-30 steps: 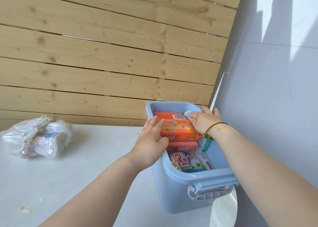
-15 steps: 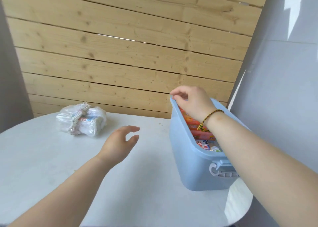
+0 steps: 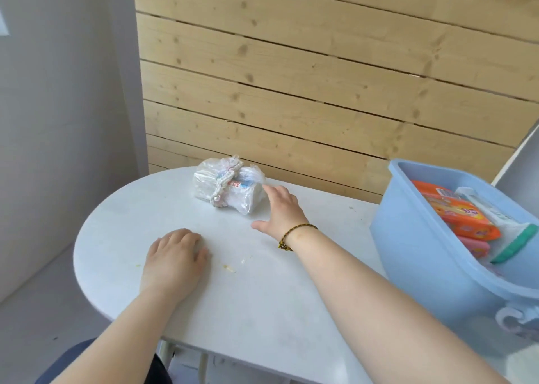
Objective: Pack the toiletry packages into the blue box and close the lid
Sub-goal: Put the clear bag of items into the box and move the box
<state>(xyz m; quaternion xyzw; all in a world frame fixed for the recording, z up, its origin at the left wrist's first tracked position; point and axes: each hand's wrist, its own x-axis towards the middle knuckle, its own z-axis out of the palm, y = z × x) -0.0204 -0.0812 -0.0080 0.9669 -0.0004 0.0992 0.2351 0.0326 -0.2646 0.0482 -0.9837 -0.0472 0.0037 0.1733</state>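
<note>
A clear-plastic toiletry package (image 3: 227,187) lies at the back of the white table (image 3: 262,305). My right hand (image 3: 281,208), a braided bracelet on its wrist, stretches toward it with fingers apart, fingertips at the package's right end, holding nothing. My left hand (image 3: 173,257) rests palm down on the table, fingers together, nothing under it that I can see. The blue box (image 3: 414,255) stands lidless at the right, holding orange packages (image 3: 455,214), a pink one and a white tube with a green end (image 3: 495,223).
A wooden slat wall (image 3: 320,77) runs behind the table. A grey wall (image 3: 64,92) stands to the left. The table's rounded edge drops off at the left and front. Small crumbs (image 3: 229,267) lie near my left hand.
My right hand left the blue box and swung left to the plastic package. My left hand came down flat on the table. The view turned left.
</note>
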